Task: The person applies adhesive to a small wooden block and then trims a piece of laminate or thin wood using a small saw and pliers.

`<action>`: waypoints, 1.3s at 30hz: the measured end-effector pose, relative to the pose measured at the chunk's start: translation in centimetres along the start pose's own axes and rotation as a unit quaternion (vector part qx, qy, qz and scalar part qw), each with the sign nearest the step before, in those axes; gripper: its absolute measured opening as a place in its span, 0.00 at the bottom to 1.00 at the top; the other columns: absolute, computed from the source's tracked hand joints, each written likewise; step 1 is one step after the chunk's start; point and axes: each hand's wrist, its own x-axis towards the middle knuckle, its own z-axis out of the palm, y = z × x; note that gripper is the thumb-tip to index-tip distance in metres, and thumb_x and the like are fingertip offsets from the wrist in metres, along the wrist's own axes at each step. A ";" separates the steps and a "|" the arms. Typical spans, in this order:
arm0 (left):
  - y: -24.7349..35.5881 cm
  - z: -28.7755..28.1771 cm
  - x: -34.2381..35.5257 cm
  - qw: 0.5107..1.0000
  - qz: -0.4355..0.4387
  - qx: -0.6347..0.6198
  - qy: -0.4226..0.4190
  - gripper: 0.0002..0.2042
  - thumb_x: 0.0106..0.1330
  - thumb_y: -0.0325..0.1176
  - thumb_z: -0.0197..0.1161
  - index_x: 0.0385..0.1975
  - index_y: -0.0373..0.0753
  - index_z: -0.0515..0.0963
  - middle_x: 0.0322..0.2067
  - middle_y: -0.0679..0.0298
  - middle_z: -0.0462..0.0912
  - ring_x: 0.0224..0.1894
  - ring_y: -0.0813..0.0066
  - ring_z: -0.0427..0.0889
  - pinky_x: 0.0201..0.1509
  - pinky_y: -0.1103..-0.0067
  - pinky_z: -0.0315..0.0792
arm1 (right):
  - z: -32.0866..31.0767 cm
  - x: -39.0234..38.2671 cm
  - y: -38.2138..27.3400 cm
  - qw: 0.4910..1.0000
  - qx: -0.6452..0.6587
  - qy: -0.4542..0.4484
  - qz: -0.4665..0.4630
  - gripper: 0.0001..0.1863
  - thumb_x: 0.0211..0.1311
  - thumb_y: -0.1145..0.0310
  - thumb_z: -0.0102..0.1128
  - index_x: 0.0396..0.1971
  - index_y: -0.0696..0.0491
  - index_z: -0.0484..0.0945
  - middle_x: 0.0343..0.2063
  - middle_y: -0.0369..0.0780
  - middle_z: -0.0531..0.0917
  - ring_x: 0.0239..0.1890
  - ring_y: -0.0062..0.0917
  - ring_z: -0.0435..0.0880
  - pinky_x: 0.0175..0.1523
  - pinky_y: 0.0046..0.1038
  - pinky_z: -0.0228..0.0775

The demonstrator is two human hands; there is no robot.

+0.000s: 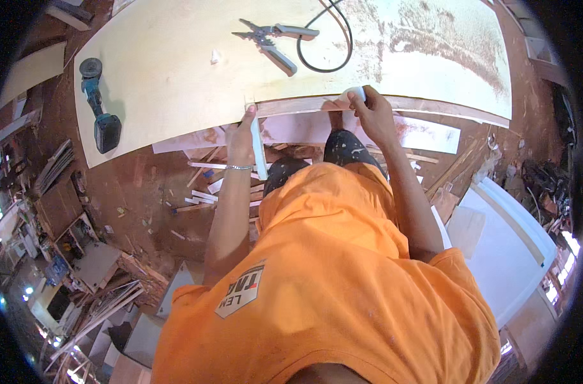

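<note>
A large pale panel (170,77) lies across the far side, with a narrow wooden strip (432,107) along its near edge. My left hand (243,137) is closed at that edge, its thumb on top, gripping a thin whitish strip (259,148) that points back toward me; most of its fingers are hidden. Farther right, my right hand (373,115) pinches a small white curved piece (353,95) against the wooden strip. Whether that piece is a roll or a folded sheet I cannot tell.
On the panel lie a teal cordless grinder (98,105), grey pliers (266,43), a looped black cable (351,38) and brown dust (441,38). Wood offcuts (205,197) litter the floor below. White sheets (509,249) lean at right; scrap wood (106,313) piles up at left.
</note>
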 end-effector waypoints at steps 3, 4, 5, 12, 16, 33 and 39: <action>-0.3 0.5 0.6 0.993 -0.019 0.066 0.099 0.26 0.66 0.49 0.72 0.49 0.29 0.80 0.33 0.57 0.83 0.29 0.72 0.82 0.31 0.76 0.80 | -1.6 1.5 -0.6 1.000 0.005 -0.005 -0.023 0.22 0.70 0.53 0.61 0.37 0.62 0.79 0.26 0.51 0.84 0.29 0.37 0.84 0.38 0.37 0.74; -1.1 0.5 1.0 0.990 0.035 0.075 0.114 0.29 0.67 0.54 0.70 0.47 0.28 0.82 0.30 0.59 0.82 0.25 0.70 0.81 0.28 0.74 0.79 | -2.4 2.3 -1.5 0.999 -0.013 -0.022 -0.021 0.23 0.70 0.52 0.62 0.37 0.62 0.79 0.26 0.51 0.83 0.28 0.38 0.84 0.38 0.37 0.74; -0.3 1.1 0.9 0.987 0.010 0.102 0.127 0.30 0.67 0.56 0.68 0.46 0.28 0.82 0.30 0.59 0.82 0.25 0.70 0.81 0.29 0.74 0.79 | -3.2 3.2 -1.9 0.999 -0.018 -0.024 -0.037 0.23 0.70 0.52 0.61 0.38 0.62 0.79 0.26 0.51 0.83 0.29 0.38 0.84 0.38 0.36 0.74; 1.0 -0.7 0.9 0.960 -0.070 0.170 0.210 0.40 0.73 0.70 0.45 0.46 0.29 0.81 0.31 0.57 0.84 0.31 0.72 0.83 0.31 0.74 0.78 | -6.8 12.3 -1.8 0.991 -0.007 -0.089 -0.099 0.20 0.70 0.52 0.61 0.44 0.56 0.82 0.32 0.49 0.86 0.35 0.37 0.87 0.42 0.35 0.77; -1.2 -4.7 -1.7 0.978 0.054 0.092 0.179 0.29 0.81 0.51 0.45 0.64 0.27 0.65 0.48 0.48 0.85 0.45 0.63 0.87 0.48 0.71 0.81 | -7.6 16.7 1.9 0.984 0.071 -0.071 -0.146 0.19 0.69 0.53 0.62 0.45 0.55 0.81 0.34 0.45 0.87 0.36 0.31 0.88 0.43 0.35 0.78; -0.7 3.7 -6.7 0.783 0.187 0.539 0.249 0.17 0.67 0.46 0.65 0.49 0.43 0.84 0.36 0.47 0.87 0.39 0.44 0.87 0.44 0.57 0.79 | -7.2 18.0 2.5 0.987 0.021 -0.035 -0.153 0.13 0.66 0.67 0.64 0.46 0.57 0.77 0.33 0.40 0.85 0.30 0.19 0.83 0.36 0.25 0.76; -1.6 4.6 -6.6 0.784 0.214 0.504 0.294 0.16 0.68 0.48 0.62 0.47 0.46 0.83 0.33 0.46 0.86 0.37 0.41 0.85 0.42 0.55 0.78 | -7.2 18.1 2.0 0.991 0.073 -0.073 -0.086 0.15 0.63 0.63 0.66 0.45 0.56 0.79 0.36 0.47 0.86 0.39 0.30 0.87 0.45 0.32 0.78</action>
